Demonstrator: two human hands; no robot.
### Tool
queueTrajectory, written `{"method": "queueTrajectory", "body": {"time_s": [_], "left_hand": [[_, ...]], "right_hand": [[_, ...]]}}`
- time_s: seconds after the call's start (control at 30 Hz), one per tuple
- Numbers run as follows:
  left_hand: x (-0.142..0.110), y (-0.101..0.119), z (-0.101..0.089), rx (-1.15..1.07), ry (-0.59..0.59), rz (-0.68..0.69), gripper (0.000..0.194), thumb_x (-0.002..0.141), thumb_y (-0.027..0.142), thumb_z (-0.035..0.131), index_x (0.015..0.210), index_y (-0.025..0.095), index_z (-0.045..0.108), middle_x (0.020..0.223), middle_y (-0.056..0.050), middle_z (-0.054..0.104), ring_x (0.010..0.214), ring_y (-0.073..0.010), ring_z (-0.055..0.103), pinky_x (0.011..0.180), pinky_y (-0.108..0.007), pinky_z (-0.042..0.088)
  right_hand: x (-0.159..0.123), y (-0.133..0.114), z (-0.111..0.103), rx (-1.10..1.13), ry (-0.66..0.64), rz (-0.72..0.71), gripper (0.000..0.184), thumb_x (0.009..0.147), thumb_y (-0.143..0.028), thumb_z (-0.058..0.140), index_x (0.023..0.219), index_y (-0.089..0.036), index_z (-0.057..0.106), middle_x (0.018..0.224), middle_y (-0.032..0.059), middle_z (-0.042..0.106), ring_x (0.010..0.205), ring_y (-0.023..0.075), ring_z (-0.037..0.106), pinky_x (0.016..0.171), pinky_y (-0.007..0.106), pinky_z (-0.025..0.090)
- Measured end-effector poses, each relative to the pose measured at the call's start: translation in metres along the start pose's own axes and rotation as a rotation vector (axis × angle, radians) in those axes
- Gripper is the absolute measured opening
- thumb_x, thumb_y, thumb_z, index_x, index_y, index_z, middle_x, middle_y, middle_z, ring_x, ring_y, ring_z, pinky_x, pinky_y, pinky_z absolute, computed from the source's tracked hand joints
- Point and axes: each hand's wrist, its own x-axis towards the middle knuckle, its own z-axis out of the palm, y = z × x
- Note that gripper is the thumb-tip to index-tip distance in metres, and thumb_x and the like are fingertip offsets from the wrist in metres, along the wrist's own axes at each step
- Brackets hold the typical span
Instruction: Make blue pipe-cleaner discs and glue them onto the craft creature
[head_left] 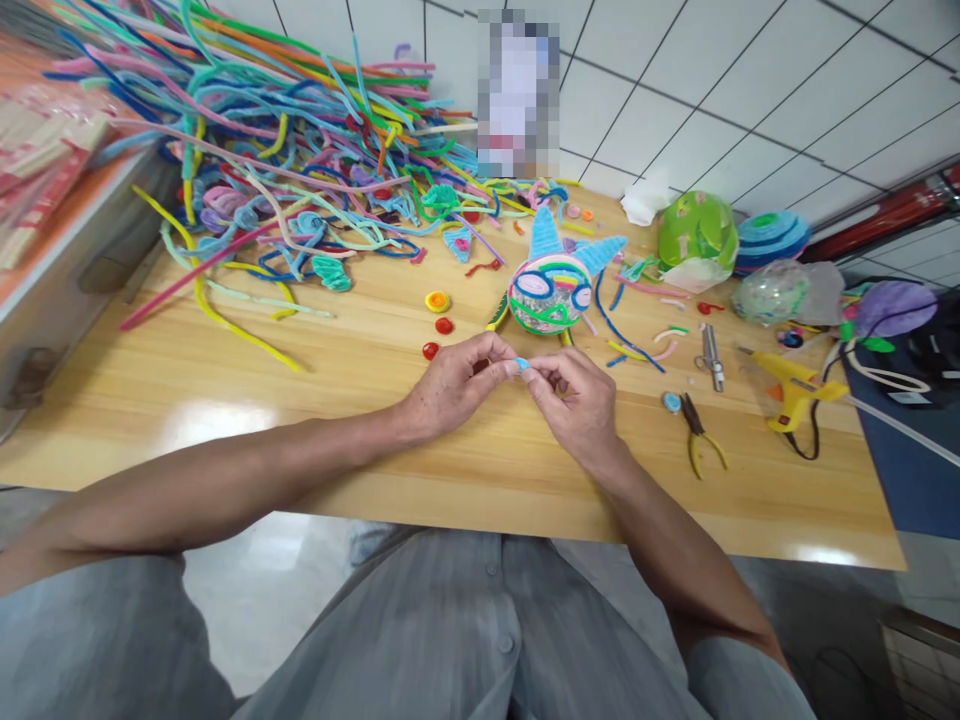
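Note:
Both hands meet over the table's middle, pinching a small light blue pipe cleaner piece between them. My left hand grips its left side with thumb and forefinger. My right hand closes on its right side, the other fingers curled. Just beyond the hands stands a round pipe cleaner figure with blue pointed ears, ringed eyes and green trim. Left of it lie a yellow coil with an orange centre and two red coils. A small light blue coil rests right of my right hand.
A big heap of coloured pipe cleaners fills the back left. At right lie pliers, a utility knife and a yellow glue gun. Behind them stand a green roll and a clear wrapped ball. A box borders the left.

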Motion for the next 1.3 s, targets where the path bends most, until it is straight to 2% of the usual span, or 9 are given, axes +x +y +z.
{"method": "queueTrajectory", "body": {"time_s": [0.1, 0.2, 0.37, 0.5, 0.7, 0.9, 1.07, 1.2, 1.3], "left_hand": [[-0.001, -0.003, 0.002, -0.096, -0.017, -0.033, 0.022, 0.1, 0.038, 0.064, 0.095, 0.016, 0.064, 0.083, -0.001, 0.066, 0.073, -0.0116, 0.058, 0.069, -0.024, 0.047], [0.0, -0.002, -0.001, 0.001, -0.062, -0.032, 0.02, 0.101, 0.036, 0.063, 0.096, 0.016, 0.065, 0.083, 0.0, 0.067, 0.071, -0.0114, 0.057, 0.067, -0.023, 0.047], [0.003, 0.002, -0.008, 0.325, -0.102, 0.198, 0.009, 0.102, 0.023, 0.062, 0.098, 0.016, 0.066, 0.087, -0.002, 0.07, 0.074, -0.0121, 0.061, 0.071, -0.024, 0.048], [0.003, 0.001, -0.01, 0.446, -0.115, 0.336, 0.011, 0.104, 0.018, 0.055, 0.101, 0.016, 0.066, 0.094, -0.005, 0.072, 0.085, -0.0152, 0.067, 0.077, -0.025, 0.051], [0.004, 0.004, -0.01, 0.393, -0.053, 0.312, 0.013, 0.105, 0.021, 0.057, 0.098, 0.016, 0.066, 0.087, -0.003, 0.072, 0.078, -0.0128, 0.065, 0.073, -0.024, 0.049], [0.002, 0.005, -0.005, 0.167, -0.008, 0.129, 0.02, 0.104, 0.032, 0.06, 0.094, 0.016, 0.066, 0.079, 0.0, 0.065, 0.066, -0.0102, 0.053, 0.063, -0.022, 0.043], [0.001, 0.001, -0.002, 0.016, -0.033, 0.026, 0.019, 0.103, 0.033, 0.06, 0.097, 0.016, 0.065, 0.083, -0.001, 0.066, 0.073, -0.0117, 0.058, 0.066, -0.023, 0.046], [0.003, 0.002, -0.006, 0.171, -0.077, 0.11, 0.01, 0.101, 0.025, 0.063, 0.099, 0.016, 0.066, 0.083, 0.0, 0.067, 0.067, -0.0103, 0.055, 0.064, -0.022, 0.044], [0.004, 0.003, -0.009, 0.323, -0.097, 0.256, 0.006, 0.101, 0.018, 0.061, 0.099, 0.016, 0.066, 0.089, -0.002, 0.07, 0.078, -0.0126, 0.062, 0.073, -0.023, 0.047]], "right_hand": [[0.001, 0.001, 0.001, 0.038, -0.008, 0.037, 0.012, 0.094, -0.015, 0.068, 0.085, -0.022, 0.071, 0.07, -0.0026, 0.061, 0.061, 0.0116, 0.054, 0.058, 0.026, 0.042], [0.001, 0.003, 0.001, 0.029, -0.009, 0.033, 0.014, 0.09, -0.013, 0.068, 0.08, -0.022, 0.068, 0.068, -0.0035, 0.059, 0.058, 0.0108, 0.053, 0.056, 0.025, 0.041], [0.001, 0.006, 0.0, -0.105, -0.011, -0.106, 0.013, 0.092, -0.013, 0.066, 0.082, -0.022, 0.066, 0.07, -0.0019, 0.06, 0.06, 0.012, 0.055, 0.059, 0.026, 0.045], [-0.001, 0.005, -0.001, -0.133, -0.034, -0.154, 0.012, 0.095, -0.014, 0.063, 0.087, -0.022, 0.068, 0.073, 0.0003, 0.063, 0.063, 0.0142, 0.056, 0.06, 0.028, 0.045], [0.0, 0.002, -0.003, -0.071, -0.02, -0.102, 0.009, 0.098, -0.016, 0.066, 0.093, -0.023, 0.07, 0.075, -0.0002, 0.064, 0.065, 0.0135, 0.058, 0.062, 0.028, 0.046], [0.001, 0.0, -0.002, -0.019, 0.01, -0.056, 0.009, 0.097, -0.017, 0.069, 0.09, -0.023, 0.07, 0.073, -0.0018, 0.063, 0.064, 0.0125, 0.056, 0.061, 0.027, 0.044], [0.002, 0.001, -0.002, -0.005, -0.002, -0.015, 0.012, 0.095, -0.016, 0.069, 0.086, -0.023, 0.07, 0.071, -0.0029, 0.062, 0.061, 0.0117, 0.054, 0.059, 0.027, 0.043], [0.002, 0.003, -0.002, -0.05, -0.012, -0.056, 0.013, 0.093, -0.013, 0.069, 0.084, -0.022, 0.067, 0.07, -0.0032, 0.06, 0.06, 0.0114, 0.054, 0.057, 0.026, 0.043], [0.001, 0.006, -0.002, -0.109, -0.019, -0.128, 0.013, 0.095, -0.013, 0.066, 0.086, -0.022, 0.067, 0.071, -0.0017, 0.06, 0.062, 0.0125, 0.056, 0.059, 0.027, 0.044]]}}
